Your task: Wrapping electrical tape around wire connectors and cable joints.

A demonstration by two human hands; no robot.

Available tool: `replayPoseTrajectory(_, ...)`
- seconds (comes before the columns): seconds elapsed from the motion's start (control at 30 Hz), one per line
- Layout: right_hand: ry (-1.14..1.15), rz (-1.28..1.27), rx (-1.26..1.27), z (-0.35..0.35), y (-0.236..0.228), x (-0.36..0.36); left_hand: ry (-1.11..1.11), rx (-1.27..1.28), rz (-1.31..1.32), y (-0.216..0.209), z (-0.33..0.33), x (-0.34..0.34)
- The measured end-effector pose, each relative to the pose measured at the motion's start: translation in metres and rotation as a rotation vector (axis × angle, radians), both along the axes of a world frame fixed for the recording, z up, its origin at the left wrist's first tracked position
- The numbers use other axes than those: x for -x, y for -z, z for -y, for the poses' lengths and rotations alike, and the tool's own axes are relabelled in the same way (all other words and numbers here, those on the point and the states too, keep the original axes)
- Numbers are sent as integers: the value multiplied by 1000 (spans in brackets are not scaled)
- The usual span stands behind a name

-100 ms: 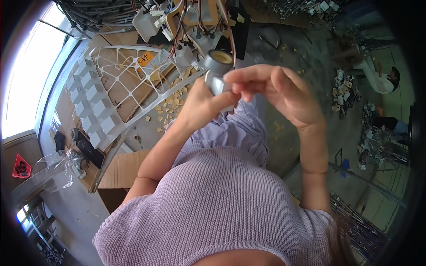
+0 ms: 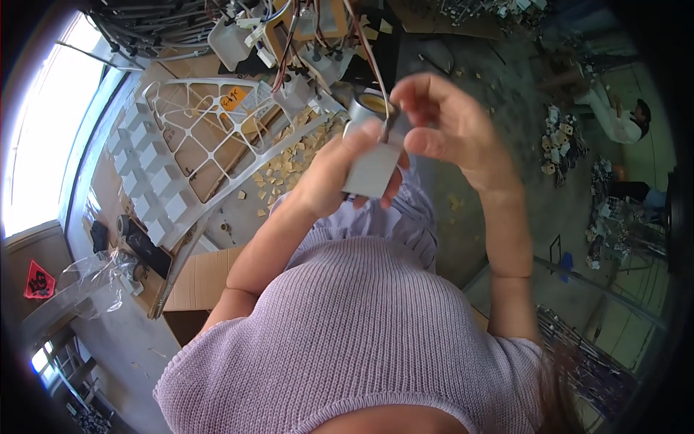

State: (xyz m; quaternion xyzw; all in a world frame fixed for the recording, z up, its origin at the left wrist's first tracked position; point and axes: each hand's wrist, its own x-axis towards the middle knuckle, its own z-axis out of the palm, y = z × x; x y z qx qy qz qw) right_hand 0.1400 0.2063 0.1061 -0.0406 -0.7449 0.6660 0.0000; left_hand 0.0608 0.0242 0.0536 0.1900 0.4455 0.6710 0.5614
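Observation:
A light grey box-shaped housing (image 2: 373, 172) with a flat face is gripped in my left hand (image 2: 329, 173), thumb on its upper side and fingertips showing past its right edge. From its top a thin cable (image 2: 374, 66) runs up toward the hanging wires. My right hand (image 2: 470, 141) is raised just to the right, thumb and fingers apart and slightly blurred. Its fingertips are close to the cable, with nothing visible between them. Right behind the housing a roll of grey tape (image 2: 357, 110) is partly hidden by my left hand.
A white lattice frame (image 2: 211, 155) with grey blocks lies on cardboard at left. Small tan pieces (image 2: 296, 157) are scattered beside it. Bundled cables (image 2: 148, 40) and wired parts fill the far side. An opened carton (image 2: 199, 281) stands near my left elbow; a person (image 2: 618, 123) is far right.
My left hand has turned the housing so its broad flat face shows, lower than before. The right hand has drawn away from it, up and slightly right.

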Motion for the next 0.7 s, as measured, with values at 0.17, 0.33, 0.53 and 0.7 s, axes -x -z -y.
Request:
replayPoseTrajectory(0.17,-431,-89,-47,-7,16,28,317,-403,655,16,-3,-4)
replayPoseTrajectory(0.33,-460,-123,-188,-19,1,38,397,-389,563,14,7,12)
replayPoseTrajectory(0.53,-118,172,348,-12,2,3,-419,108,-756,11,-14,1)
replayPoseTrajectory(0.7,313,-243,-318,26,34,5,-120,-100,-572,61,-2,3)
